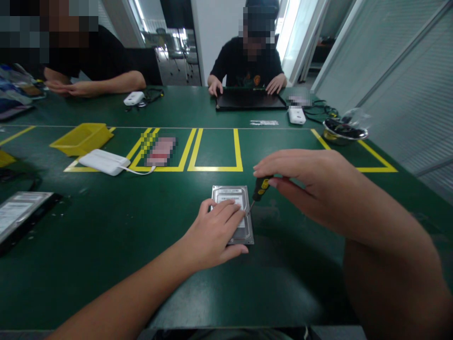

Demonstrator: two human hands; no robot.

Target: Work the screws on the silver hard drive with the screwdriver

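Observation:
A silver hard drive (230,194) lies flat on the green table (141,245) in front of me. My left hand (214,232) rests on top of it, fingers stretched flat across its label. My right hand (304,182) is closed around a small screwdriver (261,187) with a black and yellow handle. The screwdriver's tip points down at the drive's right edge, close to my left fingertips.
Yellow tape boxes mark the table. A yellow bin (83,138) and a white device (103,162) lie at the left, another drive (17,212) at the far left edge. A metal bowl (344,131) stands at the right. Two people sit across; one touches a black laptop (250,100).

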